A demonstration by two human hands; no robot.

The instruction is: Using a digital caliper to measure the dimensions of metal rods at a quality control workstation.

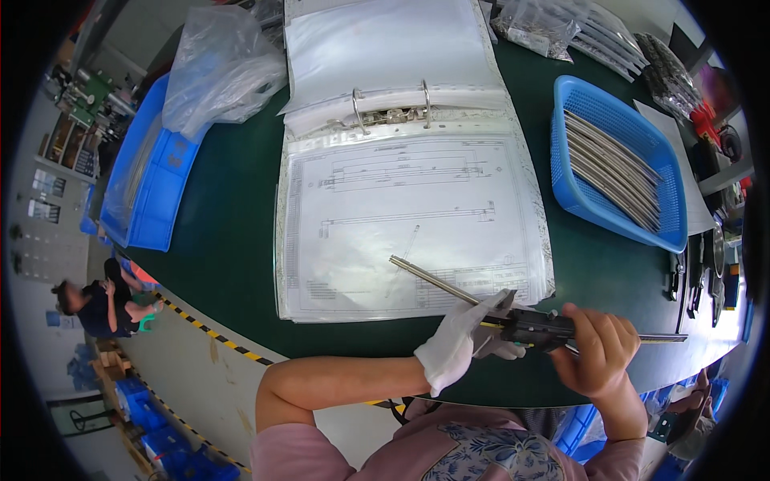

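Note:
My left hand [464, 341], in a white glove, grips a thin metal rod [429, 276] that slants up to the left over the drawing sheet. My bare right hand [597, 353] is closed around the black body of a caliper [553, 329], whose beam sticks out to the right. The caliper's jaws meet the rod between my two hands, just above the near edge of the dark green table [224, 248].
An open ring binder [401, 160] with a technical drawing lies at the centre. A blue basket [577, 200] of several metal rods stands at the right, a blue bin [152, 200] with plastic bags at the left. Dark tools lie at the far right. A person sits on the floor below left.

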